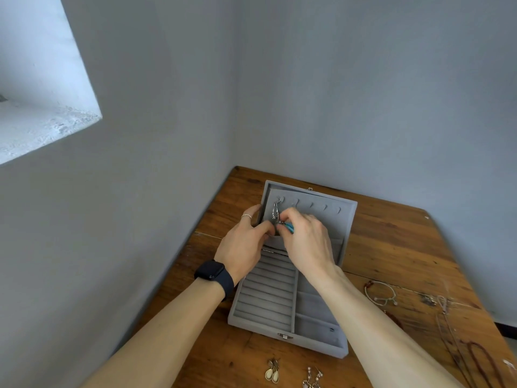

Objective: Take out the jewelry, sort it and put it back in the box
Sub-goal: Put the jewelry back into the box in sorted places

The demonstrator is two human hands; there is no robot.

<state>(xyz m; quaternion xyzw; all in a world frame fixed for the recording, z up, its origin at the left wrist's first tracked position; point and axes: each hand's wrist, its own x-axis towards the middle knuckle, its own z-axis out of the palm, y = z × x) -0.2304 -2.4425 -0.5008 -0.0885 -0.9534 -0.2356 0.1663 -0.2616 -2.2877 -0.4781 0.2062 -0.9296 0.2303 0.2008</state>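
Note:
An open grey velvet jewelry box [235, 317] lies on the wooden table [391, 247], its lid [347, 217] tilted back with a row of hooks. A silver necklace [275, 211] hangs from the leftmost hook. My left hand [243, 245], with a ring and a dark watch, holds the lid's left edge and touches the necklace's lower end. My right hand [305, 239] pinches the necklace's turquoise pendant [289, 227] in front of the lid. The ring rolls and side compartments of the box's base hold nothing that I can see.
Two pairs of earrings [272, 373] lie in front of the box. A bracelet [382, 294], thin chains [444, 306] and a dark red beaded necklace [481, 359] lie to the right. Walls meet close behind and to the left of the table.

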